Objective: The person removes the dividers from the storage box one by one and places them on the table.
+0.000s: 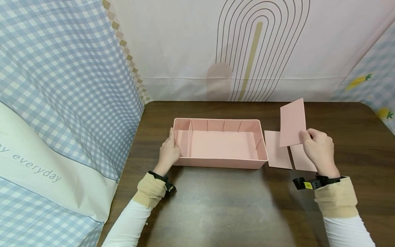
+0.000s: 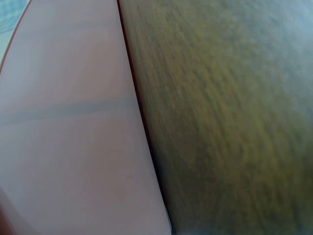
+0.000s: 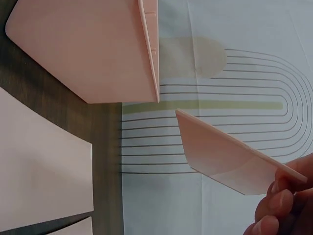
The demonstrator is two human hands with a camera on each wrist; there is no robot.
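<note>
A long pink box (image 1: pixel 222 163) with grooved inner walls stands on the table. One upright divider (image 1: pixel 189 140) is fitted across it near its left end. My left hand (image 1: pixel 169 151) rests against the box's left end, a straight finger along the outer wall. In the left wrist view the pink box wall (image 2: pixel 73 156) fills the left side. My right hand (image 1: pixel 319 149) pinches a flat pink panel (image 1: pixel 292 123) by its lower right corner, holding it tilted in the air. In the right wrist view, thumb and fingers grip the panel's (image 3: pixel 225 156) corner.
Two more pink panels, a left one (image 1: pixel 277 151) and a right one (image 1: pixel 302 159), lie side by side on the brown table (image 1: pixel 216 206), right of the box. A patterned cloth (image 1: pixel 179 51) hangs behind, and blue checked fabric (image 1: pixel 77 68) borders the left.
</note>
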